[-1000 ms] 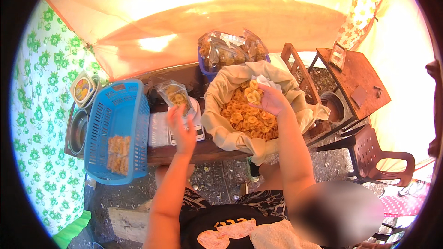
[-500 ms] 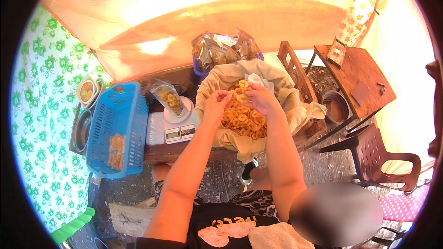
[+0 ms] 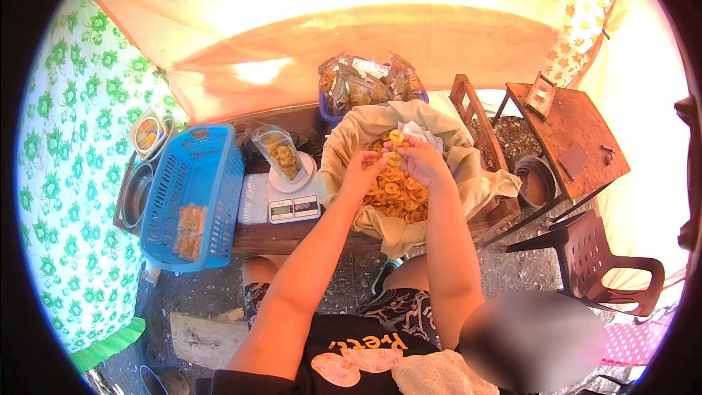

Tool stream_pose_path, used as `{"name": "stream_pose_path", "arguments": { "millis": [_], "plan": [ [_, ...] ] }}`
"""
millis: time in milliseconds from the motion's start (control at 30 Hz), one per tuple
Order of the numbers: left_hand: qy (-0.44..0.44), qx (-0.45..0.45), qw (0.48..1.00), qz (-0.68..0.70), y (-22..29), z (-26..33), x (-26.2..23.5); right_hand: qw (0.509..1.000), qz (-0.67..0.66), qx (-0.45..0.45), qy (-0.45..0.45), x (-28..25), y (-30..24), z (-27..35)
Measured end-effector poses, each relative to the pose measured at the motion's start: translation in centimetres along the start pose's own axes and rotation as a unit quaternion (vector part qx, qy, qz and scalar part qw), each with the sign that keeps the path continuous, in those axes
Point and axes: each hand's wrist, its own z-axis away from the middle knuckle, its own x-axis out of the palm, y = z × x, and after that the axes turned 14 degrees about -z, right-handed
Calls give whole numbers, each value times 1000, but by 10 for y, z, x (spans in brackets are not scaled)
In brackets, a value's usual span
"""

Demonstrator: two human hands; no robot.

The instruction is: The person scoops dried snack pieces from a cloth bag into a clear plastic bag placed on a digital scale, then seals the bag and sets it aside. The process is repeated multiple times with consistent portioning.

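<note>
Both my hands are over a cloth-lined container (image 3: 344,132) heaped with yellow-orange banana chips (image 3: 398,197). In my right hand (image 3: 428,164) are a few paler chips (image 3: 395,148), held at the fingertips. My left hand (image 3: 363,170) is closed in a pinch beside them; what its fingertips hold, if anything, is too small to tell. To the left, a clear pouch partly filled with chips (image 3: 281,159) rests on the round plate of a white digital scale (image 3: 295,208).
A blue basket (image 3: 232,168) with packed pouches (image 3: 190,232) stands left of the scale. Filled pouches crowd a purple basket (image 3: 327,113) behind the cloth. At right are a wooden table (image 3: 585,121) and a brown plastic chair (image 3: 585,256). Plastic bags (image 3: 254,194) lie by the scale.
The view has shifted slightly, so the scene sits a little further right. My hands stay together above the chips, with the right still holding some.
</note>
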Motion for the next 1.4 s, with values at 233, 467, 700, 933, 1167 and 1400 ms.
{"name": "stream_pose_path", "arguments": {
  "millis": [233,467,700,933,1167,1400],
  "plan": [
    [-17,-1,1000,6,22,10,-6,1000,20,-3,-13,1,1,3],
    [130,271,902,-310,106,16,-132,1000,-7,14,10,5,-3,6],
    [101,181,804,-557,137,4,-221,997,36,2,69,3,-1,2],
    [125,277,772,-558,117,-3,-202,999,13,17,40,5,-4,7],
    [-57,229,928,-289,88,4,-72,998,68,13,-12,1,3,2],
    [-88,21,991,-96,54,-9,-22,988,151,1,-3,4,5,3]
  ]
}}
